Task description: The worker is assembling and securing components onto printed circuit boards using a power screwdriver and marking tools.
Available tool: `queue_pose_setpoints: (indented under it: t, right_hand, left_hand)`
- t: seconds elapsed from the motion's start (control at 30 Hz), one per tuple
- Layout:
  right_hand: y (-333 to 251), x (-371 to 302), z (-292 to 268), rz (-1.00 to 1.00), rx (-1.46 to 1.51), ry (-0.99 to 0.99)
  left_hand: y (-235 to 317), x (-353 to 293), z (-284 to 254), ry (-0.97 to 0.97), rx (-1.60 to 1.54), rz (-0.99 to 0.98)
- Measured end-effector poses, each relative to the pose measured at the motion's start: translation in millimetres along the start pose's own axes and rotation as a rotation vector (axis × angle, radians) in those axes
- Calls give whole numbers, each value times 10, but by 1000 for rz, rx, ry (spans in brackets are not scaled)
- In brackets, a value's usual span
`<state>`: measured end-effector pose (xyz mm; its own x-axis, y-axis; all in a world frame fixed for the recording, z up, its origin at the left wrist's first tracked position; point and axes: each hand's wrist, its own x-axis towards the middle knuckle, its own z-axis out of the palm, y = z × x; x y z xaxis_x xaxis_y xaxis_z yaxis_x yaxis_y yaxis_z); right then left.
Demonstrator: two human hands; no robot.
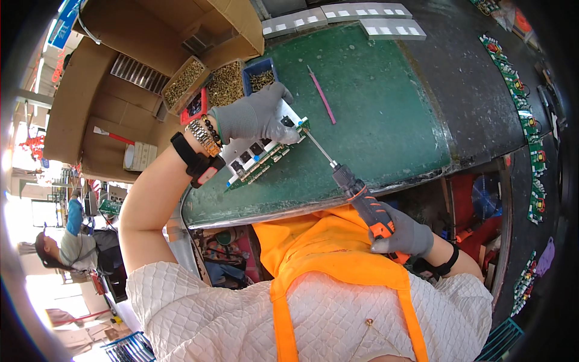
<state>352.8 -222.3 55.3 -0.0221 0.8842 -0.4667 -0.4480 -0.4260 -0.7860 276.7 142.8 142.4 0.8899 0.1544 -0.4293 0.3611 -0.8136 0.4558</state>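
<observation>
My left hand [256,116], in a grey glove, is closed over a white metal bracket with a green circuit board [265,161] along its near edge. Black and blue parts show on the assembly, which rests at the near left of the green mat. My right hand [405,234], gloved too, grips the handle of a black and orange electric screwdriver [356,192]. The long bit points up and left, its tip at the right end of the board beside my left fingers. Whether a screw sits under the tip is too small to tell.
Trays of small screws [227,83], among them a blue bin [259,77], stand beyond my left hand next to a cardboard box [90,78]. A pink pen-like tool [322,96] lies on the green mat [374,108]. White metal strips [392,29] lie behind; circuit boards [520,99] line the right.
</observation>
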Motion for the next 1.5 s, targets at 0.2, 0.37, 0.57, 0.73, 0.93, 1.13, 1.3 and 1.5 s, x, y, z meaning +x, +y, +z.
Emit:
queue_pose_setpoints:
  t: [0.2, 0.37, 0.57, 0.73, 0.93, 1.13, 1.3, 1.5]
  right_hand:
    - [-47, -20, 30, 17, 80, -26]
    - [-16, 8, 28, 34, 10, 9]
    - [-26, 0, 67, 38, 36, 19]
    - [-5, 16, 31, 86, 28, 6]
    - [45, 38, 45, -9, 42, 20]
    - [31, 62, 2, 44, -124, 76]
    - [75, 46, -35, 11, -241, 120]
    - [-29, 38, -26, 90, -239, 114]
  left_hand:
    - [1, -11, 2, 11, 46, -2]
    - [-55, 25, 20, 23, 27, 5]
    - [-29, -1, -13, 8, 28, -26]
    - [-52, 28, -14, 1, -3, -3]
    - [-79, 13, -17, 1, 0, 32]
    - [-54, -30, -51, -45, -239, 15]
    - [119, -34, -78, -119, -386, -177]
    - [86, -17, -91, -104, -171, -98]
